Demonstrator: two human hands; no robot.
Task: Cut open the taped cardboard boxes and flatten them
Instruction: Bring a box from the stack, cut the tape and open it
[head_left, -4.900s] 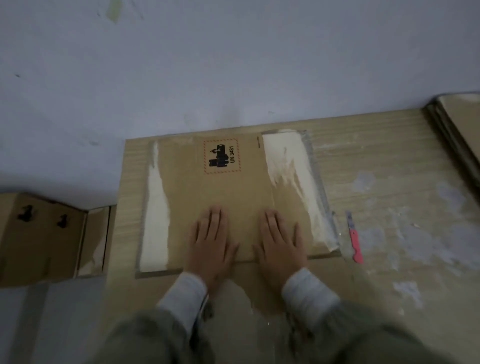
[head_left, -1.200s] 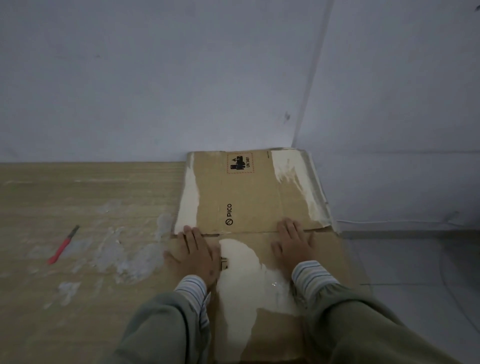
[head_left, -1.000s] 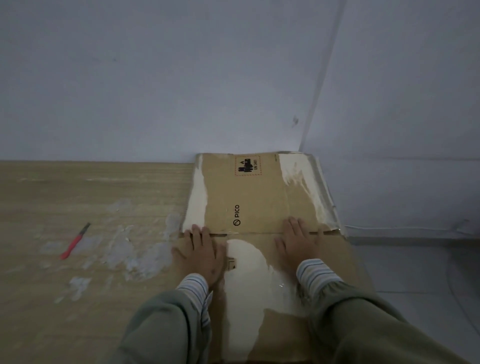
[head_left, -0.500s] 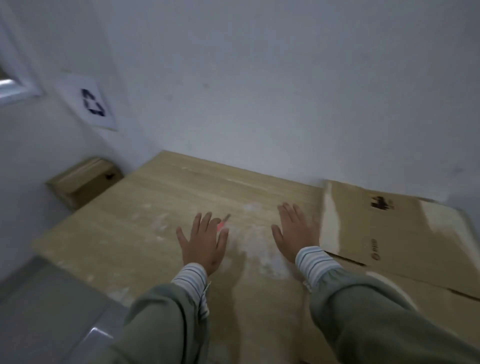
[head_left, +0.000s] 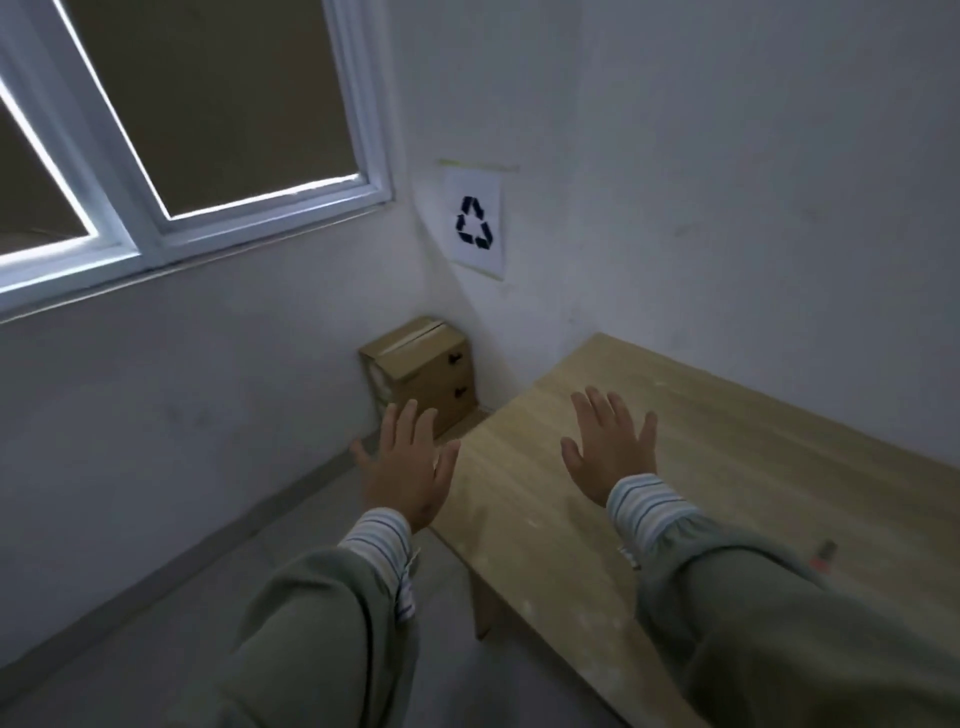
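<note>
Both hands are spread flat with fingers straight and apart, holding nothing: the left hand (head_left: 402, 467) hangs past the tabletop's left edge, over the grey floor (head_left: 156, 639), and the right hand (head_left: 610, 447) is over the tabletop (head_left: 753, 467) near its far left corner; whether it touches the wood cannot be told. The tabletop is pale wood with a long straight grain and faint whitish smears, and one leg shows under its left edge. The sleeves are dull green with striped ribbed cuffs. Two brown cardboard boxes (head_left: 423, 371) stand stacked on the floor in the corner of the room, just beyond the tabletop's far left corner, square-edged, with pale tape along the top seam and a small dark mark on each front face, too small to read. On the matt white wall above them a white paper sheet (head_left: 475, 223) is taped up, printed with a dark three-arrow recycling sign. A white-framed window (head_left: 171, 156) with dark panes fills the upper left. A small red and dark tool (head_left: 822, 555), mostly hidden, shows at the right sleeve. Half a second ago the flattened cardboard lay at the tabletop's right; it is now out of sight, the view having swung left to take in the window, and the left hand has moved off the wood.
</note>
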